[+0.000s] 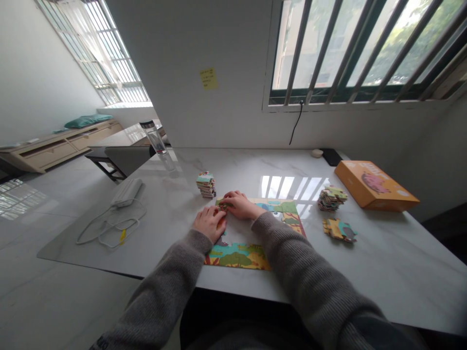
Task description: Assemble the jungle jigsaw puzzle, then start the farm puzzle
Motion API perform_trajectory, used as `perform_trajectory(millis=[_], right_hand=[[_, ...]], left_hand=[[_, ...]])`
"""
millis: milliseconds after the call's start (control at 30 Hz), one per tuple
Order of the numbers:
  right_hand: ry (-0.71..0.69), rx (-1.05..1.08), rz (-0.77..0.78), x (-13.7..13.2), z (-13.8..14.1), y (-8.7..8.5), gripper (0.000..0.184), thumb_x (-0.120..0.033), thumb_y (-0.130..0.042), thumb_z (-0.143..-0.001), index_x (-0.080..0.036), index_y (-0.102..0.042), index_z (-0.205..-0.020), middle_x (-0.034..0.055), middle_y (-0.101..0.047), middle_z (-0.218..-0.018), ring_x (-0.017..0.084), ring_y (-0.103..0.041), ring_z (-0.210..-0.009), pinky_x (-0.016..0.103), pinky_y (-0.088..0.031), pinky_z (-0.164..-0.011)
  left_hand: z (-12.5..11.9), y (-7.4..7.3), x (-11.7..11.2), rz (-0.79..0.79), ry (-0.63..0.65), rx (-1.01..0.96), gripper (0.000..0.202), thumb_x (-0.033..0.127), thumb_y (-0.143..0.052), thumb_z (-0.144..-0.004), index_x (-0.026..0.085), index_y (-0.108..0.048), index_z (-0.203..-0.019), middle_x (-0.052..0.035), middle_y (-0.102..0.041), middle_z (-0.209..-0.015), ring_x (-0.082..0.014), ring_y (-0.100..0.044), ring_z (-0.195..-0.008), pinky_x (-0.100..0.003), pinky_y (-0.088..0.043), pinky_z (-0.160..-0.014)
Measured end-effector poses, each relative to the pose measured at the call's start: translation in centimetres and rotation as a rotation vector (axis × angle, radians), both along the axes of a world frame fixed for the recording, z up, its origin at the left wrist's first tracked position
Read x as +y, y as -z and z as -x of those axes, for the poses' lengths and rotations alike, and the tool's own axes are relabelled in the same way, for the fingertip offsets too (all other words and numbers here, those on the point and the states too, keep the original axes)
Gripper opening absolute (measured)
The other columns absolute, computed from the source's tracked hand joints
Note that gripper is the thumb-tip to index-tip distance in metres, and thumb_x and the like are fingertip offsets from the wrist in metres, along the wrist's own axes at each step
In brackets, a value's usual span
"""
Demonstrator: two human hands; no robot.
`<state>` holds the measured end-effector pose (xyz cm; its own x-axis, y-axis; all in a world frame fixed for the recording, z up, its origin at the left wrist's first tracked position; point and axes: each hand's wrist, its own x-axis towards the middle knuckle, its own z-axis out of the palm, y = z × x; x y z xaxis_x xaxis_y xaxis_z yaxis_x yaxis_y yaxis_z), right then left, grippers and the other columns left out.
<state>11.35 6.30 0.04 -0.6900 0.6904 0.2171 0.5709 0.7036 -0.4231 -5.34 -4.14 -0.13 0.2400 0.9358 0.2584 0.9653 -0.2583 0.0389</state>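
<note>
On the table lies a partly joined jigsaw puzzle [237, 259], its colourful border pieces framing a bare middle. At its far left corner my left hand [210, 222] rests with bent fingers on the left border. My right hand [239, 203] reaches in from the other side, its fingers curled down onto a puzzle piece [223, 205] at that corner. The fingertips of both hands nearly meet there, and they partly cover the piece. Just beyond the hands stands a neat stack of puzzle pieces [206, 184].
To the right are another stack of pieces [331, 198], a low pile of pieces [340, 230] and an orange box [375, 187]. A black phone-like slab [331, 157] lies by the wall. At left are a white power strip [126, 192] with its cable and a clear bottle [155, 138].
</note>
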Motion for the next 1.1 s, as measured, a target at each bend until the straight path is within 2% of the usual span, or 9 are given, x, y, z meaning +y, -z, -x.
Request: perform_trajectory(millis=[200, 400, 767, 967, 1100], right_hand=[[-0.015, -0.002, -0.008, 0.3, 0.0, 0.5, 0.034, -0.020, -0.059, -0.094, -0.028, -0.068, -0.126, 0.0076, -0.059, -0.130, 0.025, -0.046, -0.118, 0.039, -0.034, -0.101], [-0.006, 0.000, 0.001, 0.2, 0.1, 0.3, 0.031, -0.022, -0.058, -0.095, -0.027, -0.069, -0.124, 0.0079, -0.059, -0.130, 0.025, -0.047, -0.118, 0.040, -0.035, -0.101], [-0.019, -0.013, -0.007, 0.2, -0.1, 0.2, 0.035, -0.018, -0.058, -0.094, -0.029, -0.068, -0.126, 0.0079, -0.058, -0.131, 0.025, -0.046, -0.119, 0.040, -0.035, -0.100], [-0.012, -0.004, -0.004, 0.1, 0.0, 0.2, 0.033, -0.021, -0.058, -0.094, -0.027, -0.069, -0.125, 0.0086, -0.059, -0.131, 0.025, -0.046, -0.119, 0.040, -0.034, -0.100], [0.000, -0.010, 0.011, -0.2, 0.0, -0.2, 0.032, -0.022, -0.059, -0.094, -0.027, -0.069, -0.124, 0.0085, -0.059, -0.131, 0.025, -0.046, -0.119, 0.040, -0.034, -0.100]], left_hand=[[-0.5, 0.3, -0.6, -0.037, -0.006, 0.049, 0.027, 0.034, -0.054, -0.091, 0.024, -0.066, -0.112, -0.0104, -0.062, -0.113, -0.0301, -0.053, -0.105, -0.043, -0.046, -0.086], [-0.2, 0.9, -0.4, -0.077, 0.023, -0.021, 0.035, 0.031, -0.055, -0.088, 0.023, -0.062, -0.122, -0.0094, -0.056, -0.134, -0.0306, -0.051, -0.115, -0.046, -0.046, -0.097], [-0.3, 1.4, -0.8, -0.092, 0.075, -0.081, 0.035, 0.025, -0.054, -0.086, 0.017, -0.061, -0.119, -0.0152, -0.053, -0.128, -0.0318, -0.047, -0.122, -0.047, -0.044, -0.106], [-0.4, 1.5, -0.5, -0.080, 0.074, -0.136, 0.032, 0.022, -0.053, -0.086, 0.016, -0.060, -0.117, -0.0157, -0.048, -0.131, -0.0309, -0.048, -0.121, -0.046, -0.044, -0.107], [-0.7, 1.1, -0.5, -0.083, 0.044, -0.138, 0.029, 0.022, -0.052, -0.088, 0.017, -0.062, -0.115, -0.0152, -0.052, -0.127, -0.0315, -0.048, -0.119, -0.047, -0.045, -0.104]])
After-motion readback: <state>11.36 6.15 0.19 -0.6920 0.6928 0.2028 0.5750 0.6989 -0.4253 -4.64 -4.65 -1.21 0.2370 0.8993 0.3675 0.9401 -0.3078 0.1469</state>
